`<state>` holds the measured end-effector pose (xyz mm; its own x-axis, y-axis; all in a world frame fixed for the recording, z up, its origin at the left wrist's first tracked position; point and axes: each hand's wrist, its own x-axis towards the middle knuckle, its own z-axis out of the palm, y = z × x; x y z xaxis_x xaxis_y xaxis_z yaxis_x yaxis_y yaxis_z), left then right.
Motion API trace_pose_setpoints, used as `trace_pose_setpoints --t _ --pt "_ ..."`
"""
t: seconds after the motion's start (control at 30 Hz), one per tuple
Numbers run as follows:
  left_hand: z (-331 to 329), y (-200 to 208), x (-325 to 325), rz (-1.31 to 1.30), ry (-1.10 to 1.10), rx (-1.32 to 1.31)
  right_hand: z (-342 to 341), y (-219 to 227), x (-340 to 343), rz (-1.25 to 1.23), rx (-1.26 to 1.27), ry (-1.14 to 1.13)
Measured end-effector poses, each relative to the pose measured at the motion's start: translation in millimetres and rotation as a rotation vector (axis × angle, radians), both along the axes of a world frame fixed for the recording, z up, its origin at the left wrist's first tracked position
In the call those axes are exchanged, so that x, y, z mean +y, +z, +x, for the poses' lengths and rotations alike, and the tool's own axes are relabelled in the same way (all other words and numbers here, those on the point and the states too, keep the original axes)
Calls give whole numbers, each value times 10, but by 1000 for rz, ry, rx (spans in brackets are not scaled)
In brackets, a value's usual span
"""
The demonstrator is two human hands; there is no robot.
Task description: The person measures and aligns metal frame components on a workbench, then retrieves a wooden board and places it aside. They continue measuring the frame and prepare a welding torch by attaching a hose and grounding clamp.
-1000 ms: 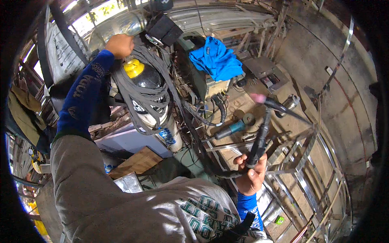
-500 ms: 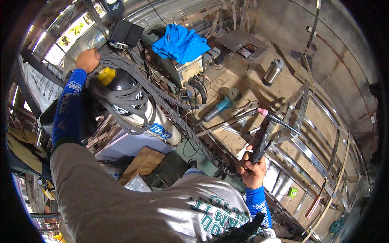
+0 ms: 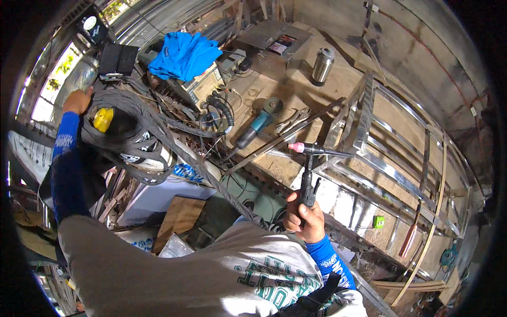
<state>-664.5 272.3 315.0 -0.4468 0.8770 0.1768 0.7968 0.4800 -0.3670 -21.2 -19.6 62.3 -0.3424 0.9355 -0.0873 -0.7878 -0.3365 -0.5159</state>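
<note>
My right hand [image 3: 304, 216] is wrapped round the handle of a black TIG welding torch [image 3: 308, 177], which stands nearly upright. The torch's pink nozzle [image 3: 297, 147] points left and its long back cap points right. At far left my left hand [image 3: 78, 101] reaches out, fingers curled, by the top of a gas cylinder [image 3: 208, 170]; what they hold is hidden. Beside that hand is a yellow part [image 3: 103, 120] at the cylinder's top end. A thick dark sleeved cable [image 3: 182, 150] lies coiled over the cylinder and runs toward my body.
A blue cloth [image 3: 185, 55] covers a welding machine [image 3: 203, 84]. Beyond the torch lie an angle grinder [image 3: 257, 127], a steel flask [image 3: 322, 66] and a shiny metal frame [image 3: 393, 169]. A screwdriver [image 3: 409, 240] and a small green box [image 3: 378, 222] are at right.
The torch has turned more upright, with its nozzle swung to the left. My view has shifted right, so the bench things sit further left. My left hand stays at the cylinder's top.
</note>
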Motion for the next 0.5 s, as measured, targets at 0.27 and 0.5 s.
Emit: trace_pose_setpoints --t 0.27,0.5 --pt "-682 18 -252 -28 -324 -49 -32 -94 200 40 40 0" --pt "42 -44 -290 -26 -118 126 -144 -52 330 39 -92 6"
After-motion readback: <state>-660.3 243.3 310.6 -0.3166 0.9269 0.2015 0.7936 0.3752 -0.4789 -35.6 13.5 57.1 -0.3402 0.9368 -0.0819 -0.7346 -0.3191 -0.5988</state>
